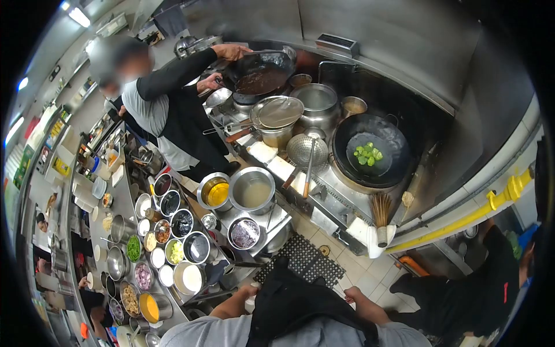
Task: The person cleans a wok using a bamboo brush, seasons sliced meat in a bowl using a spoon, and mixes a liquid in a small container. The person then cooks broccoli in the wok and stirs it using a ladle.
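Observation:
My left hand is low beside my black apron, its fingers closed around a small whitish thing that I cannot make out. On the apron's other side, my right hand hangs with curled fingers; nothing shows in it. Both hands are well back from the stove. Ahead, a black wok on a burner holds green leafy vegetable pieces in liquid. A perforated skimmer and a ladle rest left of it. A bamboo brush stands at the stove's front right.
A co-worker on the left handles another wok with dark sauce. Stockpots and many ingredient containers crowd the left counter. A yellow pipe runs along the right. Another person bends at lower right. A rubber mat covers the floor ahead.

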Motion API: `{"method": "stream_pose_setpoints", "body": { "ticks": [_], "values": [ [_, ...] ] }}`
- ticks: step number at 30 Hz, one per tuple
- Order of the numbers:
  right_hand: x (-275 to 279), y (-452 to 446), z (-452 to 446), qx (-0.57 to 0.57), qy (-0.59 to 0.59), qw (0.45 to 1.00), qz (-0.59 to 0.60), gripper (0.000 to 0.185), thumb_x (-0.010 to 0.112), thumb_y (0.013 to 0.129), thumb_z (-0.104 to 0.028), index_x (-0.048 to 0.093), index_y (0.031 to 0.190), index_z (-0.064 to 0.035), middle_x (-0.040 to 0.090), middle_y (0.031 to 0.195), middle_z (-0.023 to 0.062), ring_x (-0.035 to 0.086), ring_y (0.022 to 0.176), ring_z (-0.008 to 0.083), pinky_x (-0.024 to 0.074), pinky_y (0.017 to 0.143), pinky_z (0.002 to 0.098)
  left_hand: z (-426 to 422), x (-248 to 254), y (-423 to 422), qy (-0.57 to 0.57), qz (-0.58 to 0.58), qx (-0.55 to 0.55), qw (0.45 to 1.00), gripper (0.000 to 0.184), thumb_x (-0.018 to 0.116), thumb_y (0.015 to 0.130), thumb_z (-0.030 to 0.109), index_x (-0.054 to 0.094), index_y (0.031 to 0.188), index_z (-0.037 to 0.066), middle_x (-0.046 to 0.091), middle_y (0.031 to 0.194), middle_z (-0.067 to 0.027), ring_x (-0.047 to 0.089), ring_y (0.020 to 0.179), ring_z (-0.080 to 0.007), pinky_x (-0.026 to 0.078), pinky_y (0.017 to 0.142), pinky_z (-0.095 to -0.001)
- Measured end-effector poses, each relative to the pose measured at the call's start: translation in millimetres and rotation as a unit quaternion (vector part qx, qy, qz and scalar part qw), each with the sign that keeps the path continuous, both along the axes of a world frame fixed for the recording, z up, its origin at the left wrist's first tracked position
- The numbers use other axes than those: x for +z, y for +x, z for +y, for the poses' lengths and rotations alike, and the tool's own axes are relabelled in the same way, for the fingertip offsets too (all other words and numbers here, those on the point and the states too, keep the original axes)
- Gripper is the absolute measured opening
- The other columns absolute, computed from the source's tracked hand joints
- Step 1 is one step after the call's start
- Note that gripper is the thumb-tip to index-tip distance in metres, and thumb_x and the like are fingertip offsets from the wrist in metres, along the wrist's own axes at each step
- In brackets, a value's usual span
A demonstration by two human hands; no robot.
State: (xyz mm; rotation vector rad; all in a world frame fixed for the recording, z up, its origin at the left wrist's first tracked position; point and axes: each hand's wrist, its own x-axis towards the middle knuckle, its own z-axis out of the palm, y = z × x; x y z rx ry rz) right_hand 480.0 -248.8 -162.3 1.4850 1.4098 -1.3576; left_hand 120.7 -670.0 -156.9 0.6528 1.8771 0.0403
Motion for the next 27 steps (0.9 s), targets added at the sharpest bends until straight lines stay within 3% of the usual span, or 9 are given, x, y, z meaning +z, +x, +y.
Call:
{"method": "stream_pose_setpoints", "body": {
  "ticks": [2,5,10,13,17,19,23,25,27],
  "values": [
    [-1,2,0,-0.027,0.004,1.000,0.012,0.029,0.054,0.086,-0.019,0.064,0.093,0.0073,0.069,0.087,0.0185,0.071,0.069,0.0282,0.0587,0.053,0.0411,-6,-6,4,0.011,0.010,0.012,1.000,0.057,0.066,0.077,0.047,0.069,0.115,0.005,0.067,0.118,-0.0177,0.062,0.112,-0.0297,0.047,0.095,-0.0374],
    [8,-5,4,-0.089,0.009,0.995,0.054,0.028,0.056,0.087,-0.021,0.061,0.097,0.0046,0.067,0.088,0.0168,0.068,0.067,0.0282,0.0595,0.058,0.0423,-6,9,12,-0.046,0.015,0.178,0.983,0.057,0.064,0.078,0.049,0.069,0.115,0.006,0.066,0.121,-0.0176,0.061,0.115,-0.0308,0.047,0.096,-0.0383],
    [-5,-33,12,-0.080,0.011,0.995,0.066,0.030,0.056,0.088,-0.023,0.062,0.096,0.0052,0.067,0.087,0.0165,0.068,0.067,0.0286,0.0591,0.058,0.0413,42,71,-8,-0.072,0.082,0.155,0.982,0.062,0.064,0.076,0.056,0.070,0.112,0.006,0.065,0.123,-0.0177,0.062,0.114,-0.0310,0.048,0.094,-0.0390],
    [-6,-46,14,-0.018,0.002,0.996,0.085,0.032,0.058,0.090,-0.027,0.063,0.097,0.0030,0.067,0.084,0.0132,0.067,0.064,0.0245,0.0585,0.057,0.0392,61,66,-19,-0.073,0.098,0.129,0.984,0.065,0.065,0.075,0.059,0.069,0.114,0.006,0.064,0.124,-0.0179,0.062,0.114,-0.0318,0.048,0.095,-0.0385],
    [-14,-56,7,-0.040,0.005,0.990,0.138,0.031,0.057,0.091,-0.028,0.064,0.096,0.0019,0.066,0.082,0.0120,0.067,0.064,0.0236,0.0585,0.056,0.0389,71,77,-10,-0.057,0.116,0.165,0.978,0.068,0.064,0.075,0.061,0.069,0.113,0.005,0.065,0.121,-0.0187,0.062,0.113,-0.0333,0.049,0.095,-0.0384],
    [0,-59,4,-0.051,0.009,0.992,0.119,0.029,0.056,0.092,-0.027,0.064,0.095,0.0011,0.066,0.082,0.0119,0.067,0.064,0.0230,0.0585,0.056,0.0390,65,64,-4,-0.047,0.141,0.217,0.965,0.070,0.066,0.074,0.064,0.071,0.110,0.004,0.067,0.118,-0.0189,0.063,0.112,-0.0339,0.048,0.095,-0.0387],
    [2,-48,2,-0.049,0.012,0.993,0.107,0.033,0.055,0.094,-0.028,0.063,0.095,0.0028,0.066,0.081,0.0134,0.067,0.063,0.0257,0.0583,0.054,0.0403,39,18,7,-0.053,0.146,0.196,0.968,0.071,0.066,0.074,0.065,0.070,0.109,0.002,0.068,0.115,-0.0199,0.063,0.111,-0.0349,0.049,0.094,-0.0396],
    [-12,-34,3,-0.067,0.019,0.994,0.082,0.040,0.057,0.092,-0.034,0.064,0.094,0.0051,0.067,0.080,0.0158,0.069,0.065,0.0268,0.0585,0.054,0.0399,17,-15,7,0.004,0.067,0.237,0.969,0.073,0.066,0.074,0.066,0.070,0.110,0.002,0.067,0.115,-0.0209,0.063,0.111,-0.0354,0.049,0.092,-0.0403],
    [-3,-26,3,-0.072,0.026,0.994,0.072,0.040,0.058,0.091,-0.033,0.064,0.093,0.0061,0.067,0.080,0.0168,0.069,0.066,0.0274,0.0586,0.054,0.0398,13,-2,12,-0.029,0.080,0.214,0.973,0.072,0.066,0.075,0.066,0.070,0.109,0.002,0.068,0.115,-0.0208,0.063,0.111,-0.0350,0.050,0.091,-0.0406]
  ]
}}
